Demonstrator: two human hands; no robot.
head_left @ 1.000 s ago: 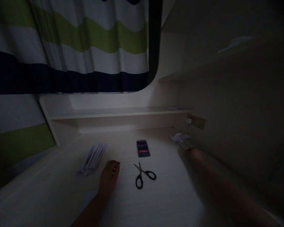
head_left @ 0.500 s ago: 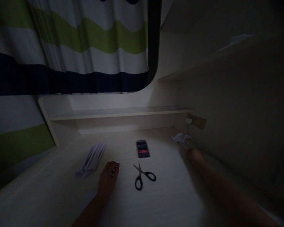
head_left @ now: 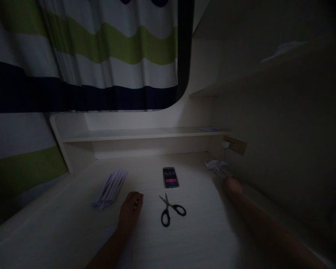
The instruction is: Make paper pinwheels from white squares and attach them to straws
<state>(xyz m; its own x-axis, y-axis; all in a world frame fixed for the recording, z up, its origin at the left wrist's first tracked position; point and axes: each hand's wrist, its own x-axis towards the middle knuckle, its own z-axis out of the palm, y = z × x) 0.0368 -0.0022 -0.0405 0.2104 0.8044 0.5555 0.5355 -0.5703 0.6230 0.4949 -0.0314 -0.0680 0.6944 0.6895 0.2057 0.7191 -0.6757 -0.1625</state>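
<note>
My left hand (head_left: 131, 207) rests on the desk with its fingers curled in and the thumb against the fingertips; nothing shows in it. To its right lies a pair of scissors (head_left: 168, 206) with black handles, blades slightly apart and pointing away. A bundle of rolled white paper sticks (head_left: 110, 188) lies to its left. At the far right, my right hand (head_left: 233, 185) is closed around the near end of white paper sticks with folded paper (head_left: 216, 164) at their far end. Its fingertips are hidden in the dim light.
A dark phone-like object (head_left: 170, 177), blurred out, lies behind the scissors. Along the back runs a low shelf (head_left: 145, 134) with papers (head_left: 210, 129) at its right end. A wall socket (head_left: 236, 145) holds a white plug. A striped curtain (head_left: 114, 67) hangs at upper left.
The whole view has shifted slightly, moving everything a little to the right. My right hand stays at the paper sticks and my left hand keeps its place on the desk.
</note>
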